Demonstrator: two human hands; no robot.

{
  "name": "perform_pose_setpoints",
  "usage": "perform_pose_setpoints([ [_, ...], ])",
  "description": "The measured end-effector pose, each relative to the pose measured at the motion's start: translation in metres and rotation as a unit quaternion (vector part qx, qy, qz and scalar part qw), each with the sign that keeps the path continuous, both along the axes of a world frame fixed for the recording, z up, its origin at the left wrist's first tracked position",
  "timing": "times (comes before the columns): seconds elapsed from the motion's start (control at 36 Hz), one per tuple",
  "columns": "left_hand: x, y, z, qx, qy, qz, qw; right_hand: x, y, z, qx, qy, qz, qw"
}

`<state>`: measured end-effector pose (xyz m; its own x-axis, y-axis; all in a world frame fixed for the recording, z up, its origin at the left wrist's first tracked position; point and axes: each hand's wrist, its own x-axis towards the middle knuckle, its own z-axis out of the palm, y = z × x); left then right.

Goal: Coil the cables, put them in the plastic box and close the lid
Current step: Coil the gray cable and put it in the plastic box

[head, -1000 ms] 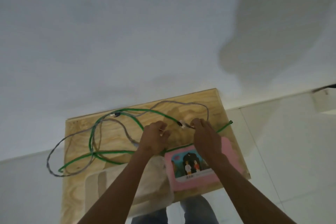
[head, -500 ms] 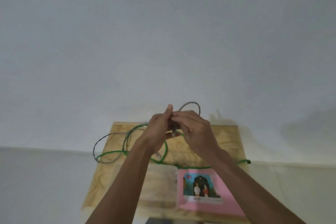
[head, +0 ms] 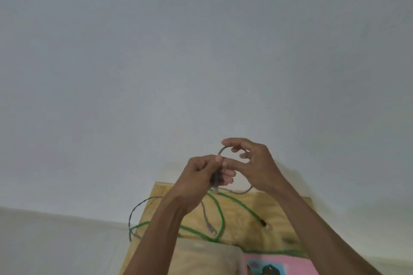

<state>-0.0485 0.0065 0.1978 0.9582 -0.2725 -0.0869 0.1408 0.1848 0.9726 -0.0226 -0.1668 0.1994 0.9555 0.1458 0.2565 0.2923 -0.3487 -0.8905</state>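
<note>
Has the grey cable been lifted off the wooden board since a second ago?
Yes. Its held end of the grey cable has risen above the wooden board, looped between both hands.

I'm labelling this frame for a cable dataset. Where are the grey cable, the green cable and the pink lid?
grey cable point(head: 223, 149): head view, raised loop between the hands.
green cable point(head: 220, 212): head view, strand lying on the board.
pink lid point(head: 288, 264): head view, plain pink face near the bottom edge.
</note>
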Motion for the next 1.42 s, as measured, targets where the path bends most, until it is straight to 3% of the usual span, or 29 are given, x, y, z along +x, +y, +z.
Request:
perform_pose_setpoints([
  [0.14,0.006,0.023,0.010,-0.065,-0.008,0.015,0.998,0.010,0.010,0.007,0.093,0.111,0.050,0.988],
  [0.22,0.007,0.038,0.016,-0.123,0.013,-0.008,0.992,0.017,0.016,0.010,0.052,0.119,0.058,0.990],
  [0.42,0.008,0.029,0.029,-0.148,0.059,-0.089,0.983,0.032,0.038,0.032,0.091,0.083,0.049,0.991],
  [0.53,0.009,0.014,0.032,-0.161,0.029,-0.099,0.982,0.028,0.047,0.038,0.084,0.095,0.041,0.991],
  [0.67,0.019,0.007,0.038,-0.162,-0.022,-0.064,0.984,0.013,0.045,0.024,0.184,0.227,0.036,0.956],
  [0.75,0.028,0.005,0.045,-0.145,-0.036,-0.032,0.988,0.000,0.043,0.006,0.096,0.210,0.013,0.973],
  [0.92,0.044,-0.003,0.045,-0.059,-0.111,0.018,0.992,-0.015,0.038,-0.001,0.124,0.180,0.050,0.974],
  [1.14,0.054,-0.018,0.034,0.083,-0.212,0.064,0.972,-0.020,0.025,0.005,-0.007,0.148,0.045,0.988],
  [1.28,0.064,-0.007,0.021,0.277,-0.284,0.083,0.914,-0.028,0.011,0.011,0.002,0.191,0.054,0.980],
  [1.36,0.071,0.008,0.012,0.416,-0.304,0.039,0.856,-0.022,-0.002,0.020,-0.004,0.172,0.054,0.984],
  [1.42,0.072,0.014,0.013,0.474,-0.272,0.022,0.837,-0.013,-0.010,0.031,-0.007,0.140,0.053,0.989],
])
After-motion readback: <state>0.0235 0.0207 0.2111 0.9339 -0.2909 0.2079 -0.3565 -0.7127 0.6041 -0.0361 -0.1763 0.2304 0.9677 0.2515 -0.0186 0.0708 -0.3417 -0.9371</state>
